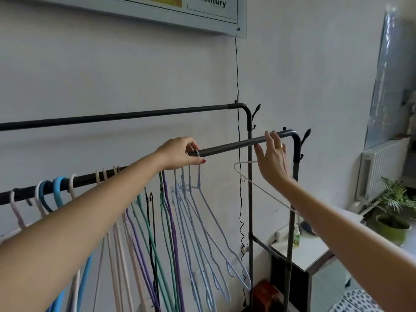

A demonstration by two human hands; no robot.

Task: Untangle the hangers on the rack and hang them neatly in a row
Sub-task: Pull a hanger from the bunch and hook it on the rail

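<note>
On the front rail [225,147] of the rack, my left hand [180,154] pinches the hook of a pale blue hanger [203,199], thumb below and fingers curled over the rail. Beside it, further pale blue hangers hang close together, then purple [171,221], green [146,221] and black ones, with pink hangers [117,244] and blue hangers [59,188] toward the left end; several cross one another lower down. To the right, my right hand [273,158] is raised at the rail, fingers extended and touching it near the corner; a thin pink hanger [263,190] slants down from behind the palm, and I cannot tell exactly how it is held. Behind, a second rail [112,117] runs parallel and higher, bare along the visible length. A black cord [237,75] drops down the wall from a framed board [157,12]. At lower right stand a white cabinet [301,251] with a small bottle [296,236] and a potted plant [392,212].
</note>
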